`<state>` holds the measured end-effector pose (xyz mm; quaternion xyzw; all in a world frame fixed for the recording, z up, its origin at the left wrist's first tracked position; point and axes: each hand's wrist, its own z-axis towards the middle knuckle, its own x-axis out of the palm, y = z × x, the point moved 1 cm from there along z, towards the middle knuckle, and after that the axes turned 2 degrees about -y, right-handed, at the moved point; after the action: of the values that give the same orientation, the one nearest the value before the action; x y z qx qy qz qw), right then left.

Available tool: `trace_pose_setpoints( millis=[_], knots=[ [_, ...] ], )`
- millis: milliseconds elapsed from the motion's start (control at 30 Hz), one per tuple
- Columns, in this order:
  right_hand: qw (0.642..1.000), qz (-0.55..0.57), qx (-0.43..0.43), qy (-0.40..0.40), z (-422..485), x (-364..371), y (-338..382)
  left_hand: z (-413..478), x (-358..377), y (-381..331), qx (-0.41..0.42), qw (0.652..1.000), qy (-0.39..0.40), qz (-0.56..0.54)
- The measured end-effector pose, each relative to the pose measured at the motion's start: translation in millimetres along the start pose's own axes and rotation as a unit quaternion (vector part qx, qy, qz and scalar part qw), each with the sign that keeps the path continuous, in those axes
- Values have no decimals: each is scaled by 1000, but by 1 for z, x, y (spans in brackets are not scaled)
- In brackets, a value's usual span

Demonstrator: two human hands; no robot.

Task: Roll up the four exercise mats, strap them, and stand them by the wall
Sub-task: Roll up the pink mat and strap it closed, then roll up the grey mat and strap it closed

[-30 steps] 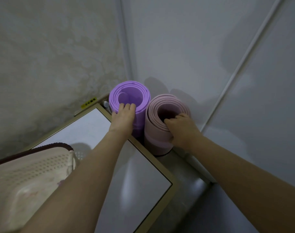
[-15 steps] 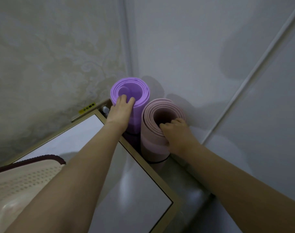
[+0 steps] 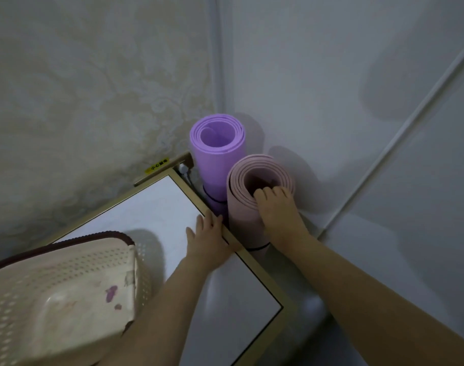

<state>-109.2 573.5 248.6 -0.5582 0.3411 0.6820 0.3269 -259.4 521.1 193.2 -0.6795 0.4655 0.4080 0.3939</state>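
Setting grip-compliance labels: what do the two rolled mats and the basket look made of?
Purple mat: likely soft foam, matte; thick rounded layers show in its spiral end. Pink mat: same foam look, matte, no sheen. Basket: probably moulded plastic, slight gloss, rows of small holes; dark rim trim, material unclear.

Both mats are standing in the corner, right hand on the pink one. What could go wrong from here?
1. The right hand grips the pink mat by its top rim only; released, it may tip against the purple mat or table.
2. Its dark strap sits low, so tugging the rim could loosen the upper coils.
3. The plug beside the purple mat could get pinched.
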Motion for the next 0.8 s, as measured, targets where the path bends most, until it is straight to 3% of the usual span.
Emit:
trace_pose_setpoints(
  millis=[267, 467, 567, 700, 800],
  knots=[
    [997, -52, -50, -2, 23, -28, -15, -6, 0, 6, 20, 999, 17, -24],
    [988, -137, 47, 57, 27, -21, -17, -6, 0, 5, 16, 999, 15, -26],
    [988, -127, 36, 75, 26, -15, -21, -6, 0, 6, 12, 999, 15, -30],
    [997, -75, 26, 9, 25, -17, -25, -7, -1, 5, 10, 1000, 18, -23],
    [995, -79, 44, 34, 23, -21, -26, -10, -3, 4, 8, 1000, 20, -18]
  ],
)
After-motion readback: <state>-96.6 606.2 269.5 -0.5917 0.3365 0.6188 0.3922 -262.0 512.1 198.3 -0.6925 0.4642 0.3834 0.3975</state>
